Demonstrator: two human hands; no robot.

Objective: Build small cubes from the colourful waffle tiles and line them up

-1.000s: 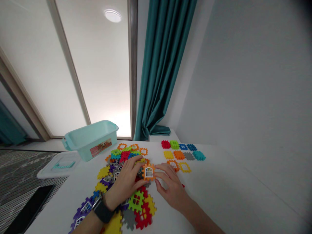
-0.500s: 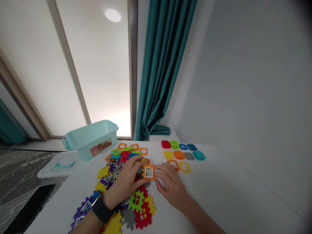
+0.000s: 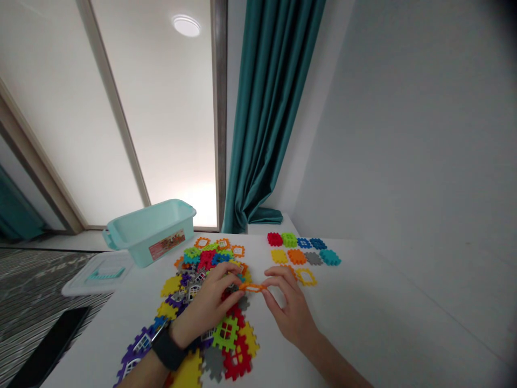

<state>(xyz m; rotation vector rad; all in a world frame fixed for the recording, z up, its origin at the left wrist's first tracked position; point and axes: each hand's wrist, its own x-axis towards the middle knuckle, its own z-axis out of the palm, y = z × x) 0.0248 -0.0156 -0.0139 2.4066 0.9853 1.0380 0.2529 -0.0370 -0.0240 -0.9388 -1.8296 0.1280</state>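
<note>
An orange interlocking building tile (image 3: 253, 288) is held level between my two hands, seen almost edge-on. My left hand (image 3: 216, 293), with a dark watch on the wrist, pinches the tile's left edge above a pile of mixed tiles. At the opposite edge, the thumb and fingers of my right hand (image 3: 288, 304) grip it. Beneath and around my left hand lie a green window tile (image 3: 226, 333), a red tile (image 3: 238, 358) and a grey tile (image 3: 214, 362). Past my right fingers is a yellow frame tile (image 3: 306, 277); an orange tile beside it is partly hidden.
A mint plastic tub (image 3: 139, 229) stands at the back left, near its clear lid (image 3: 99, 274). Small stacks of tiles, such as a red one (image 3: 274, 239) and a teal one (image 3: 330, 257), sit in rows at the back right. A wall borders the right side.
The orange tile has tipped from facing me, with its white window showing, to nearly flat. Both hands have shifted slightly to the right with it.
</note>
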